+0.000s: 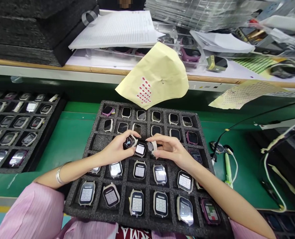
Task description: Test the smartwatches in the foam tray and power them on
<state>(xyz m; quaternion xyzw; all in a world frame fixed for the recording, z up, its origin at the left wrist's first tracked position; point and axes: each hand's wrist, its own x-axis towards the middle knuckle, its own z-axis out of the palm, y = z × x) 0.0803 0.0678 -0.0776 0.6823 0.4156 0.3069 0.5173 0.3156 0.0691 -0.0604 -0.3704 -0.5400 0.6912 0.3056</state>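
Over the middle of a black foam tray [94, 127], my left hand [120, 146] grips a smartwatch case [129, 142] whose dark screen shows a coloured face. My right hand [169, 149] pinches another watch case [151, 146] with a pale frame, tilted so its screen is only partly seen. Between the two hands, a watch with a lit white menu [140, 149] rests in its compartment. Nearer rows hold watches with lit list screens, such as this pale-framed one [137, 202]. In the far rows, watches with dark screens [156, 116] lie in their pockets.
A second foam tray of watches [20, 122] lies at left on the green bench [75, 132]. Behind, a shelf carries black foam blocks [20, 30] and papers [117, 30]. Yellow sticker sheets [159, 76] hang over its edge. At right are cables [269, 162] and a green-handled tool [228, 167].
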